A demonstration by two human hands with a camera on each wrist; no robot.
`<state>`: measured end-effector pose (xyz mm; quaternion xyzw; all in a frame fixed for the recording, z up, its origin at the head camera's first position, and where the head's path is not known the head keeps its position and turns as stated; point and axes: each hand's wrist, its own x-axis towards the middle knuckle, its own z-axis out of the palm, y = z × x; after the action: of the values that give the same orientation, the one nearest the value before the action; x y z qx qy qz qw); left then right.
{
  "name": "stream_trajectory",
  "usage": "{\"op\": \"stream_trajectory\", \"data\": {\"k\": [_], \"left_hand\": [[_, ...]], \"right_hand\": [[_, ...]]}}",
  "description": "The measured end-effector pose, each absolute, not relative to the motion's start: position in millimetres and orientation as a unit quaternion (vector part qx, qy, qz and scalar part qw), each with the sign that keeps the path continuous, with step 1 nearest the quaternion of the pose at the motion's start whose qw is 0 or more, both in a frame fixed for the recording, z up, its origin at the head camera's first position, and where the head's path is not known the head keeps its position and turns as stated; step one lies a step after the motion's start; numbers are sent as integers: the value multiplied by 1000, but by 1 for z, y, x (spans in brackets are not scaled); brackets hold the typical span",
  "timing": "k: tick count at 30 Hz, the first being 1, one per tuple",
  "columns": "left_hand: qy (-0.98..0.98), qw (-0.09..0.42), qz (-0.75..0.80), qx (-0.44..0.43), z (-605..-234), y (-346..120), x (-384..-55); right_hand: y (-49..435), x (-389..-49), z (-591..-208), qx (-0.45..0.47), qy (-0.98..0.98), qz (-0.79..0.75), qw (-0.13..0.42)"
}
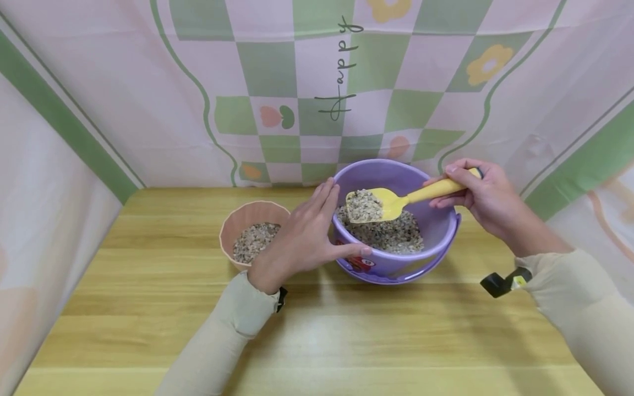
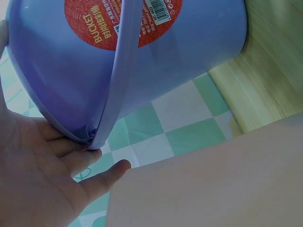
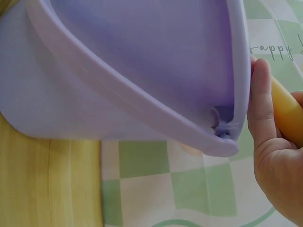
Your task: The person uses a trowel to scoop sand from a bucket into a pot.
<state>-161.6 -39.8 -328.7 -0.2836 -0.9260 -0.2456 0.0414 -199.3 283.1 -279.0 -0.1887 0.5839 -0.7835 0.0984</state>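
My right hand [image 1: 487, 198] grips the yellow handle of a small plastic shovel [image 1: 428, 192] over a purple bucket [image 1: 396, 264]. Grey-brown gravel [image 1: 365, 206] heaps the shovel's blade, and more gravel lies inside the bucket. On the bucket's left side my left hand [image 1: 309, 231] rests against the rim, fingers straight and thumb stretched along the near edge. Close by that hand, partly hidden behind its wrist, stands a peach-coloured bowl [image 1: 230, 225] with similar gravel in it. In the left wrist view, fingers [image 2: 61, 146] touch the bucket near its handle joint.
Both containers stand on a wooden table [image 1: 148, 308], near its back edge. A checked green-and-white cloth [image 1: 267, 69] hangs behind them. The bucket's purple carrying handle [image 1: 421, 272] hangs down along its front.
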Motion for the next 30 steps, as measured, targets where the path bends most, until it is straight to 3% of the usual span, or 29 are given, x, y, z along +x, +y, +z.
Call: {"op": "stream_trajectory", "data": {"k": [30], "left_hand": [[-929,28,-242,-278,-325,-40,-159]], "right_hand": [[293,-191,-261,-202,540,-811,98]]}}
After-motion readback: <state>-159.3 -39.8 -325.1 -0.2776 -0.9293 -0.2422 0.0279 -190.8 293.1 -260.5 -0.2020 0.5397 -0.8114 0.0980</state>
